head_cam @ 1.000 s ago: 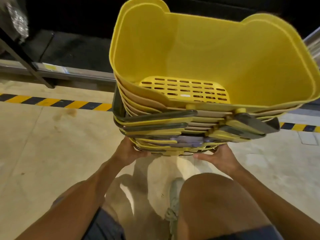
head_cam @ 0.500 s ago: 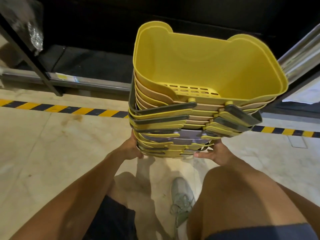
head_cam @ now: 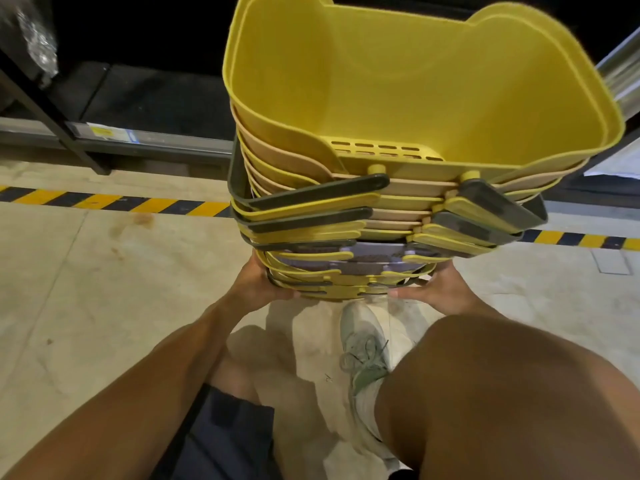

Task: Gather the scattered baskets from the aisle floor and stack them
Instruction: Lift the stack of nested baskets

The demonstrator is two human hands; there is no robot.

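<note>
Left hand (head_cam: 254, 287): clasped on the left lower edge of the stack of baskets (head_cam: 381, 209), palm inward, fingers tucked out of sight beneath.
Right hand (head_cam: 438, 291): closed against the right lower edge, thumb lying along the bottom rim.
Grip: both hands wrapped around the lowest baskets only, bearing on opposite sides at one level; neither is nearer than the other.
Stack, position: directly ahead of the hands and rising above them, centred over the person's forward shoe (head_cam: 363, 351).
Stack, long axis: vertical, the top leaning slightly away and to the right.
Stack, contents: many nested baskets, yellow and tan, handles folded down; the top basket (head_cam: 433, 91) empty, its slotted floor visible.
Stack, support: probably lifted clear of the floor (head_cam: 86, 289), though its base is hidden behind the hands.
Surroundings: hazard stripe (head_cam: 104, 202) across the floor behind; dark lower shelf (head_cam: 138, 98) beyond it.
Loose baskets: none in view.
Assessment: load is tall and held low, so tipping forward is the likely risk when setting it down.
</note>
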